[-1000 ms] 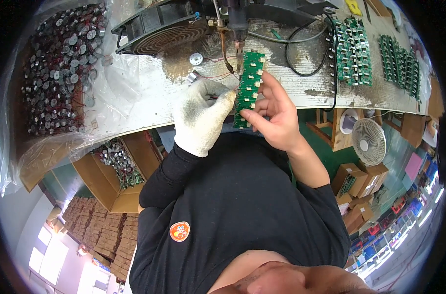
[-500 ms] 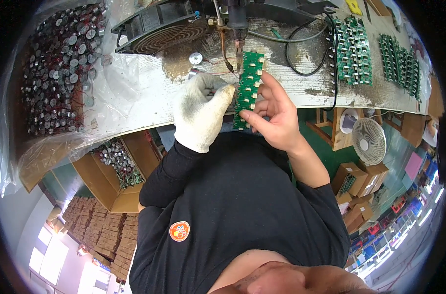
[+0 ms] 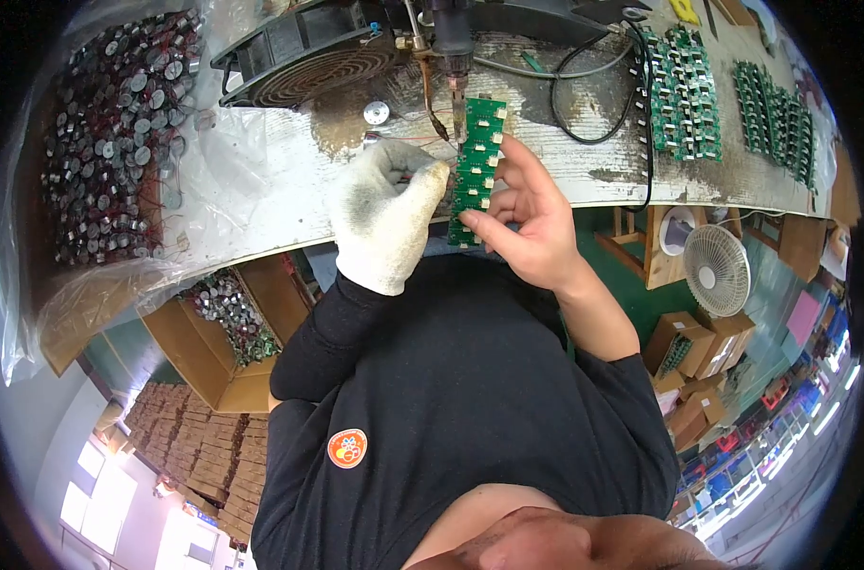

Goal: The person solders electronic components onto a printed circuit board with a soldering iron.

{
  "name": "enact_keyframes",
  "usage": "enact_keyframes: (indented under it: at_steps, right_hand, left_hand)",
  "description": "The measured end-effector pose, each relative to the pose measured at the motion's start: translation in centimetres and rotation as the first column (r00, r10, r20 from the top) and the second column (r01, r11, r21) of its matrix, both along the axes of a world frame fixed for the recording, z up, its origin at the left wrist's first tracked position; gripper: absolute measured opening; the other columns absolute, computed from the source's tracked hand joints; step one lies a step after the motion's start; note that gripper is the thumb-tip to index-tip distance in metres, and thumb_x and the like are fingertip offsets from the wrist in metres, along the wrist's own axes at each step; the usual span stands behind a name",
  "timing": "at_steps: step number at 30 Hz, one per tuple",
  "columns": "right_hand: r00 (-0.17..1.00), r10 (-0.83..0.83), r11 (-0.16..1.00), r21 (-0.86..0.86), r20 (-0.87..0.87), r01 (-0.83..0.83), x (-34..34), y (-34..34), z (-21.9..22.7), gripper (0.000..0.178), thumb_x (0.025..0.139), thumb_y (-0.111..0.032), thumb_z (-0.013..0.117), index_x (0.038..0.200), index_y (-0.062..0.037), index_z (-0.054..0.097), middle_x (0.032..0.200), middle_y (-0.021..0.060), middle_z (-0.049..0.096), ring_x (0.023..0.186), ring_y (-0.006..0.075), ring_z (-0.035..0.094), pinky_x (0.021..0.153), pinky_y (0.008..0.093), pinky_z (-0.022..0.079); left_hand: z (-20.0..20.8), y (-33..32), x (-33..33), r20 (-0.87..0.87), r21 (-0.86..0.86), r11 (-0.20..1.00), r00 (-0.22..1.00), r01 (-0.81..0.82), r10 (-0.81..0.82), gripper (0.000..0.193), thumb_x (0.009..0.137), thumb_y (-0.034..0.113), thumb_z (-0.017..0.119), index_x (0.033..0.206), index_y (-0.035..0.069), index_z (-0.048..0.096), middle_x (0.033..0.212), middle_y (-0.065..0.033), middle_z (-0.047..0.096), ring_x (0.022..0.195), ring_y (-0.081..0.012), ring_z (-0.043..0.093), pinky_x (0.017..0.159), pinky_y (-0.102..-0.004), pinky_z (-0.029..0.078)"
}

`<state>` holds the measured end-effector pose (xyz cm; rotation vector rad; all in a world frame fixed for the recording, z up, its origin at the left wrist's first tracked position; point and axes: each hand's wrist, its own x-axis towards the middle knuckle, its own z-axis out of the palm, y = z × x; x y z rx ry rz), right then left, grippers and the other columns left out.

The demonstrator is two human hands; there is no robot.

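Note:
My right hand (image 3: 531,214), bare, grips a long green circuit board (image 3: 477,171) by its right edge, thumb on its face. White connectors line that edge. My left hand (image 3: 384,214), in a white knitted glove, is closed at the board's left edge, thumb and fingers pinched; what they hold is mostly hidden. Just above, the soldering iron (image 3: 457,90) points down with its tip at the board's upper left edge. A bent copper-coloured tube (image 3: 429,90) angles toward that tip. Left of it lies a small round motor (image 3: 377,113) with a thin red wire.
Many small motors (image 3: 118,142) with red wires pile up at the left on plastic. A black fan (image 3: 318,62) stands behind my left hand. Rows of green boards (image 3: 683,95) lie at the right, past a black cable (image 3: 557,104). An open carton (image 3: 199,351) sits below the table edge.
The board has shifted slightly left and up, with both hands moving along. Both hands keep their closed grip.

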<state>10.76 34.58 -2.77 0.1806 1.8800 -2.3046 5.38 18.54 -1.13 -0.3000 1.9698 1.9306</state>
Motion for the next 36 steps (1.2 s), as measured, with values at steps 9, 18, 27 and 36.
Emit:
enact_keyframes:
  at_steps: [9, 18, 27, 36]
  right_hand:
    - [0.999, 0.034, 0.999, 0.04, -0.008, -0.033, 0.0, 0.2, -0.1, 0.077, 0.079, 0.012, 0.063, 0.143, 0.0008, 0.022, 0.118, 0.0189, 0.054, 0.067, 0.0097, 0.059, 0.051, 0.0198, 0.047]
    - [0.995, -0.029, 0.999, 0.031, 0.099, 0.026, -0.5, -0.3, 0.0, 0.078, 0.079, 0.004, 0.067, 0.143, 0.0006, 0.023, 0.114, 0.0158, 0.055, 0.069, 0.0092, 0.06, 0.055, 0.0195, 0.046]
    - [0.992, -0.124, 0.992, 0.035, 0.031, 0.123, -2.0, 0.0, 0.4, 0.078, 0.083, 0.007, 0.058, 0.146, -0.0008, 0.012, 0.13, 0.0191, 0.044, 0.068, 0.0093, 0.054, 0.046, 0.0182, 0.044]
    - [0.991, -0.126, 0.992, 0.033, 0.036, 0.125, -2.7, -0.9, 0.3, 0.08, 0.081, 0.009, 0.059, 0.145, 0.0018, 0.013, 0.126, 0.019, 0.047, 0.07, 0.0106, 0.055, 0.045, 0.0184, 0.045]
  left_hand:
    - [-0.1, 0.0, -0.1, -0.001, -0.033, 0.999, 1.0, 0.028, -0.028, 0.015, 0.083, 0.01, 0.065, 0.087, -0.004, 0.061, 0.077, -0.0078, 0.064, 0.069, -0.0112, 0.06, 0.062, -0.0253, 0.049]
    - [-1.2, -4.0, 0.6, -0.558, -0.445, 0.894, 0.799, -0.058, -0.226, 0.042, 0.072, 0.007, 0.075, 0.107, -0.001, 0.054, 0.109, -0.0168, 0.053, 0.077, -0.0213, 0.061, 0.067, -0.0297, 0.052]
    - [-1.3, -12.3, -3.8, -0.519, -0.428, 0.777, 0.83, -0.461, 0.206, 0.029, 0.078, 0.004, 0.069, 0.105, 0.001, 0.06, 0.095, -0.0073, 0.064, 0.074, -0.0124, 0.061, 0.065, -0.0239, 0.049]
    - [1.1, -21.0, -7.3, -0.456, -0.878, 0.188, 0.888, -0.44, -0.052, 0.03, 0.077, 0.027, 0.069, 0.098, 0.006, 0.067, 0.087, -0.0129, 0.064, 0.082, -0.0319, 0.063, 0.072, -0.0393, 0.05]
